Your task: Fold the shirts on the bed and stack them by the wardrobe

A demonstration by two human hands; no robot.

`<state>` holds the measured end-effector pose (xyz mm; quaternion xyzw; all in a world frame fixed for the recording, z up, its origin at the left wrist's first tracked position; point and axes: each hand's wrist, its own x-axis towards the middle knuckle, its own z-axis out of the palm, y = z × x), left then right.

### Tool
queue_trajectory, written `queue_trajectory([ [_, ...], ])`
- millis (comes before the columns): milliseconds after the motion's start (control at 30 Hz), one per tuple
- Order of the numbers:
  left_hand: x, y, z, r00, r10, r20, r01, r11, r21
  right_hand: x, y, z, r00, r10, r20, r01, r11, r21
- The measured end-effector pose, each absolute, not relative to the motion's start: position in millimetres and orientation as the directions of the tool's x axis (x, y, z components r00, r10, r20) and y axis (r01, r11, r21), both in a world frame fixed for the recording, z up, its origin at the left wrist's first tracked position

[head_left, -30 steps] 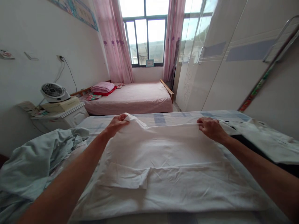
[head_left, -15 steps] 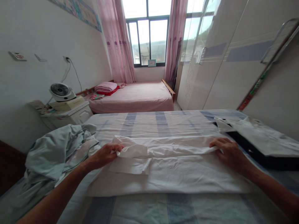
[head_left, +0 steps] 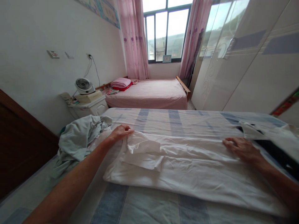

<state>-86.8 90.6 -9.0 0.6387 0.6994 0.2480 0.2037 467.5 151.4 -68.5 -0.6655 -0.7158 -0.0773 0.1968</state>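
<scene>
A white garment, seemingly a shirt (head_left: pixel 187 177), lies folded in a long strip across the bed in front of me, with a sleeve-like flap near its left end. At its far left corner, my left hand (head_left: pixel 121 132) has thumb and fingers closed on the edge of the cloth. My right hand (head_left: pixel 243 148) rests palm down on the far edge toward the right end, its fingers slightly bent and apart, with no cloth visibly pinched in them.
Blue-and-white checked sheet (head_left: pixel 114 202) covers the bed. Crumpled pale green clothes (head_left: pixel 77 137) are heaped at left; a white collared garment (head_left: pixel 277 130) lies on a black flat thing (head_left: pixel 273 152) at right. Beyond are a pink bed (head_left: pixel 151 93), nightstand (head_left: pixel 99 105), fan (head_left: pixel 84 85) and wardrobe (head_left: pixel 247 68).
My left hand has moved to the far left corner of the white shirt. My right hand has loosened from the far edge, which now lies flatter. The view has turned left.
</scene>
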Motion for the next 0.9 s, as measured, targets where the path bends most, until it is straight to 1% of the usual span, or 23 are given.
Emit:
queue_trajectory([
  [33,-87,88,-9,-0.089,0.995,0.037,0.817,0.052,0.574,467,152,-71,0.009,0.936,0.352,0.983,0.056,-0.176],
  [67,-87,85,-9,-0.075,0.996,0.047,0.829,0.036,0.559,467,151,-72,0.055,0.95,0.307,0.974,0.017,-0.226],
  [100,-87,82,-8,-0.075,0.995,0.067,0.82,0.023,0.572,466,150,-72,0.092,0.958,0.27,0.958,-0.012,-0.285],
  [167,-87,78,-11,-0.106,0.985,0.134,0.801,0.004,0.599,465,147,-70,0.145,0.95,0.277,0.929,-0.034,-0.368],
  [200,-87,77,-13,-0.137,0.975,0.172,0.807,0.01,0.59,464,147,-69,0.157,0.947,0.28,0.92,-0.037,-0.391],
  [233,-87,77,-17,-0.17,0.964,0.204,0.823,0.025,0.568,462,147,-69,0.166,0.946,0.277,0.917,-0.045,-0.397],
  [300,-85,80,-25,-0.215,0.948,0.236,0.866,0.073,0.495,460,148,-68,0.158,0.953,0.259,0.929,-0.055,-0.365],
  [400,-79,83,-32,-0.243,0.94,0.239,0.892,0.12,0.436,456,147,-66,0.154,0.959,0.24,0.949,-0.076,-0.305],
  [433,-76,83,-32,-0.236,0.934,0.269,0.906,0.112,0.408,454,145,-63,0.16,0.955,0.249,0.951,-0.082,-0.298],
  [467,-73,82,-30,-0.205,0.926,0.318,0.926,0.078,0.369,452,141,-60,0.159,0.95,0.27,0.952,-0.075,-0.297],
  [500,-70,79,-28,-0.137,0.918,0.373,0.947,0.011,0.32,451,136,-56,0.143,0.942,0.305,0.954,-0.048,-0.297],
  [567,-66,72,-26,0.088,0.893,0.441,0.958,-0.196,0.207,446,124,-48,0.033,0.919,0.392,0.96,0.08,-0.268],
  [600,-66,68,-27,0.207,0.88,0.428,0.939,-0.301,0.166,445,117,-45,-0.06,0.905,0.421,0.957,0.172,-0.233],
  [633,-67,64,-29,0.3,0.874,0.381,0.913,-0.379,0.15,444,111,-44,-0.159,0.89,0.428,0.946,0.262,-0.193],
  [667,-69,61,-32,0.36,0.876,0.32,0.894,-0.422,0.149,444,107,-44,-0.244,0.879,0.41,0.929,0.334,-0.163],
  [700,-72,59,-37,0.387,0.886,0.257,0.888,-0.433,0.154,446,104,-45,-0.295,0.878,0.376,0.915,0.374,-0.154],
  [733,-75,57,-41,0.387,0.899,0.204,0.892,-0.421,0.165,449,103,-46,-0.299,0.889,0.345,0.912,0.373,-0.17],
  [800,-80,55,-46,0.351,0.925,0.147,0.906,-0.375,0.196,459,106,-49,-0.2,0.923,0.328,0.926,0.288,-0.244],
  [867,-81,55,-44,0.318,0.934,0.164,0.908,-0.35,0.231,469,115,-50,-0.077,0.932,0.355,0.926,0.199,-0.321],
  [900,-79,55,-41,0.313,0.931,0.187,0.905,-0.352,0.241,472,120,-50,-0.045,0.929,0.368,0.921,0.181,-0.345],
])
